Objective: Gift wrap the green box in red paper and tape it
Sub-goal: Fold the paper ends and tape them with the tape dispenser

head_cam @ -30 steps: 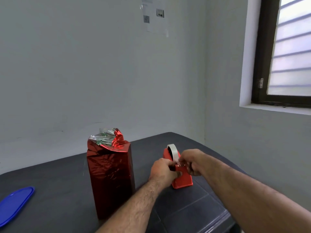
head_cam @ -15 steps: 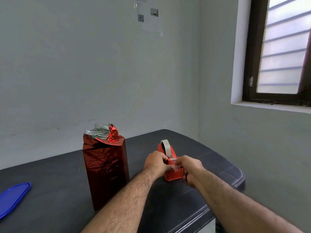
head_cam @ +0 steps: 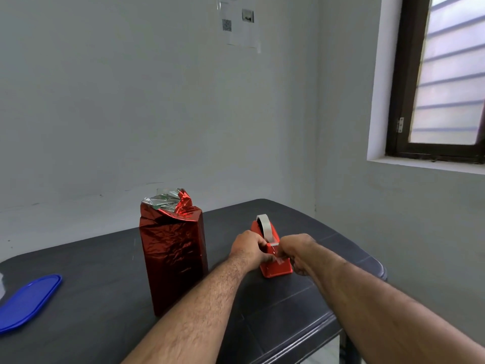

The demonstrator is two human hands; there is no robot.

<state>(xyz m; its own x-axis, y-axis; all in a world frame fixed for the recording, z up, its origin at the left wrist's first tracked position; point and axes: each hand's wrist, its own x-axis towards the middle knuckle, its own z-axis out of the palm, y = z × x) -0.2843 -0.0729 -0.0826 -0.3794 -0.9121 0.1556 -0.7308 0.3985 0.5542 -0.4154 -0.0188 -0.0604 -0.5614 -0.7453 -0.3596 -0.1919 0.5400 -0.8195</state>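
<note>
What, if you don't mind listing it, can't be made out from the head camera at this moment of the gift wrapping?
- Green box: hidden entirely under the red paper.
- Fingertips of the left hand and right hand: curled at the tape dispenser; the clear strip between them is too small and faint to judge.
- Blue lid: cut off by the left edge.
- Wall notice: print too small to read.

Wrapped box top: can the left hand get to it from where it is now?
Probably yes. The left hand holds the tape dispenser just right of the wrapped box, with bare table between them. The crumpled top stands uncovered.
</note>
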